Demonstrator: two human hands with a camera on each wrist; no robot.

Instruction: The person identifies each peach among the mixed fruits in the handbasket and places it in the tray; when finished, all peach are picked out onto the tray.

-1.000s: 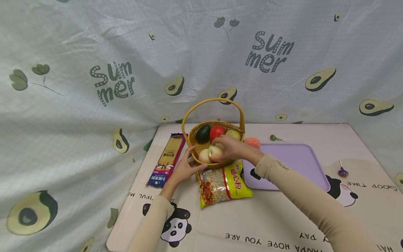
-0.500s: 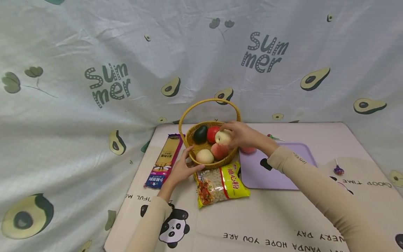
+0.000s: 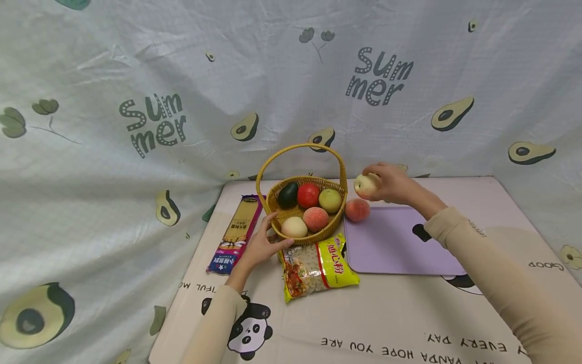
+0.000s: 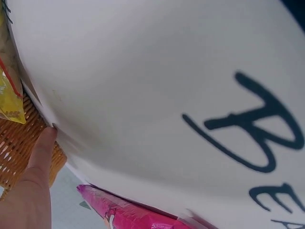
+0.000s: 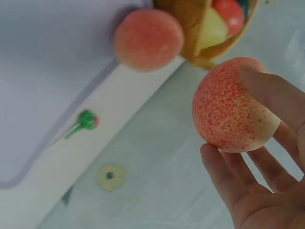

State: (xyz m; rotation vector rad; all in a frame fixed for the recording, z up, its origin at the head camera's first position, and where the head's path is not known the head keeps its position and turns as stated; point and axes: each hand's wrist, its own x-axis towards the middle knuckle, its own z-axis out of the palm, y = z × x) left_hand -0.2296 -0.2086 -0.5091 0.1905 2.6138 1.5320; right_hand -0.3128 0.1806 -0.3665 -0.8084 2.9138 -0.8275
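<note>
My right hand [image 3: 397,183] pinches a pale and red peach [image 3: 365,186] between thumb and fingers, in the air to the right of the basket. Speckled red skin on this peach [image 5: 231,105] fills much of the right wrist view. My left hand [image 3: 263,242] rests against the front left side of the wicker basket [image 3: 335,226], thumb and fingers spread. In the left wrist view one straight finger [image 4: 42,150] lies along the wicker. Inside the basket are an avocado [image 3: 288,195], a red fruit [image 3: 308,195], a yellow-green fruit [image 3: 330,200], a red peach [image 3: 316,219] and a pale peach [image 3: 294,227].
Another peach [image 3: 357,209] sits at the back left corner of the purple tray [image 3: 391,247]. A yellow pasta bag [image 3: 318,268] lies before the basket, a noodle pack [image 3: 237,235] to its left. A lollipop [image 5: 86,120] lies behind the tray. The basket's tall handle [image 3: 300,146] arches above.
My right hand has lifted the peach out of the basket and carried it to the right, beyond the basket's rim. The left hand stays at the basket's side.
</note>
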